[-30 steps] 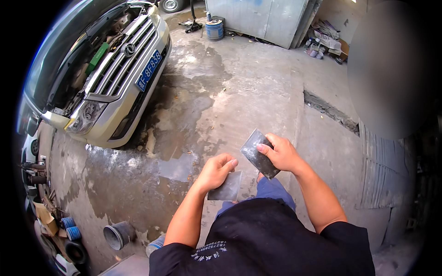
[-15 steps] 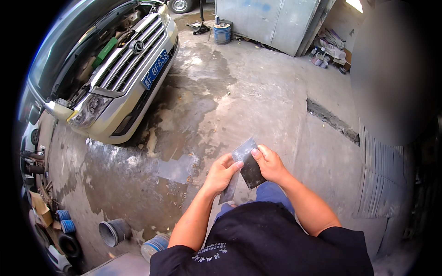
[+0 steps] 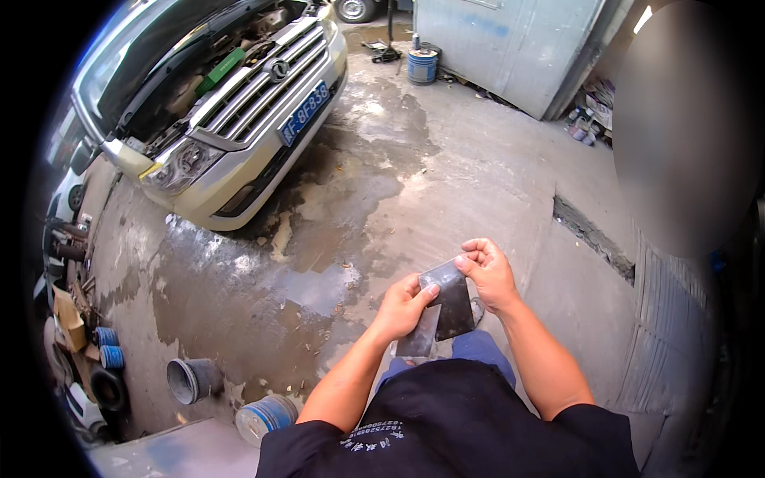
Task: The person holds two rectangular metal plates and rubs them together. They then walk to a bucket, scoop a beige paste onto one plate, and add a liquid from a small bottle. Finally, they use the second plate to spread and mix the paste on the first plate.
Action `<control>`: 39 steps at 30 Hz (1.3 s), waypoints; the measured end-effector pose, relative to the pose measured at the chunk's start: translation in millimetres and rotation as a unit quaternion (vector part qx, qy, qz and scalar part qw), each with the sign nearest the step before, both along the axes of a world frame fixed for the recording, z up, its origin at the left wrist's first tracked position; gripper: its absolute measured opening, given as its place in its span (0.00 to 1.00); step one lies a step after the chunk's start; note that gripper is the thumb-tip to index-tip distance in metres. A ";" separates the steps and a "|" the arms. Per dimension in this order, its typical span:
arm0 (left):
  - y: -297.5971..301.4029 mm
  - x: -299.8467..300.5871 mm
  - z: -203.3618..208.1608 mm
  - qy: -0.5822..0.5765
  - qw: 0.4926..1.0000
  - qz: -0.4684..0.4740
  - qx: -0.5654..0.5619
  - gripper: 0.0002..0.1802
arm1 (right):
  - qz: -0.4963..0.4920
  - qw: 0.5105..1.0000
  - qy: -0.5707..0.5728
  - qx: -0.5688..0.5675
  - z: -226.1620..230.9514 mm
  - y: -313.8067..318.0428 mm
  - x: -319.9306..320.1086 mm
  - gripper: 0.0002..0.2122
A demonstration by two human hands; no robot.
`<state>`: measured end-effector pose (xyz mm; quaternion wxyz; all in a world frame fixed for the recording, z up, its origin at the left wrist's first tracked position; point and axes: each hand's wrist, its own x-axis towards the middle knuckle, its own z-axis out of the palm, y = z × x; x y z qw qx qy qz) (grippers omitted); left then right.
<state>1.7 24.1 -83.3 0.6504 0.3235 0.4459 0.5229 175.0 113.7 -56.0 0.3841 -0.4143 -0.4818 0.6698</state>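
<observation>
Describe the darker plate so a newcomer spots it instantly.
Start at the black T-shirt along the bottom edge. Just above it, between the left hand and the right hand, is the dark plate. Unlike the grey plate at its lower left, it is nearly black below, with a pale, smeared upper part.

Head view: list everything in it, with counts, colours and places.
Sheets: 2, dark, in the hands
Van: 1, cream, upper left
Box: 1, green, in the van
Metal panel: 1, grey, top
Buckets: 3, two blue, one grey, top and lower left
Cans: 2, blue, far left
Carton: 1, brown, far left
Tyre: 1, black, lower left
Wheel: 1, silver, top edge
Clutter: uncounted, mixed, upper right
Ridged panels: uncounted, grey, right
Floor: 1, grey, throughout, partly wet
Shirt: 1, black, bottom
Trousers: 1, blue, below hands
Left hand: 1, bare, gripping both sheets
Right hand: 1, bare, at a sheet's corner
</observation>
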 end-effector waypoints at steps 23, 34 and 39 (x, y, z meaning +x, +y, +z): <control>3.0 -22.1 -1.9 0.144 0.958 0.244 -0.043 0.11 | 0.167 0.870 -0.179 0.427 29.1 -79.3 -20.1 0.17; 0.8 -34.6 -19.1 -0.008 0.939 0.336 0.073 0.11 | 0.022 0.991 -0.009 0.133 36.7 -59.2 -16.0 0.10; -2.2 -36.5 6.7 -0.295 0.937 0.180 0.044 0.27 | 0.123 0.953 -0.167 0.222 48.6 -55.9 -13.3 0.12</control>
